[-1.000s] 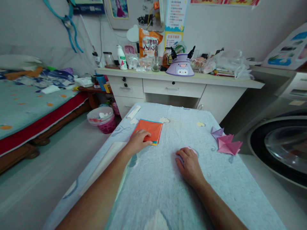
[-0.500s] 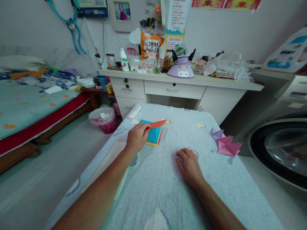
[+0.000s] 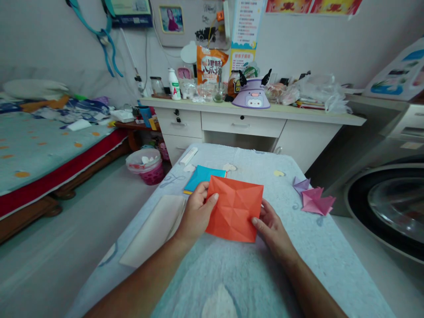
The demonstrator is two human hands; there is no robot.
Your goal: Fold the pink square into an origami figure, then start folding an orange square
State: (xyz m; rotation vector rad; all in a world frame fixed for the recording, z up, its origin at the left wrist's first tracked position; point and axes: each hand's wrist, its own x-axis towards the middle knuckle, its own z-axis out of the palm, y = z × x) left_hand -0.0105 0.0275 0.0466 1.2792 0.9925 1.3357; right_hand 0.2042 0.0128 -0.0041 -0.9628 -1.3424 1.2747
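An orange-red square of origami paper, marked with crossing creases, is held up above the table between both hands. My left hand pinches its left edge, thumb on the front face. At the lower right edge, my right hand grips it with the thumb in front and fingers behind. Just beyond the left hand lies a stack of coloured paper, blue on top with yellow at its edge. A pink folded paper piece and a purple folded paper piece rest at the table's right side.
The cloth-covered table also holds a whitish booklet or folded sheet at left and a small white stick-like object near the far edge. A washing machine stands right, a pink bin left, and a cluttered desk beyond.
The orange sheet has come off the stack toward me, held flat facing me. My right hand has risen from the cloth and taken its right edge.
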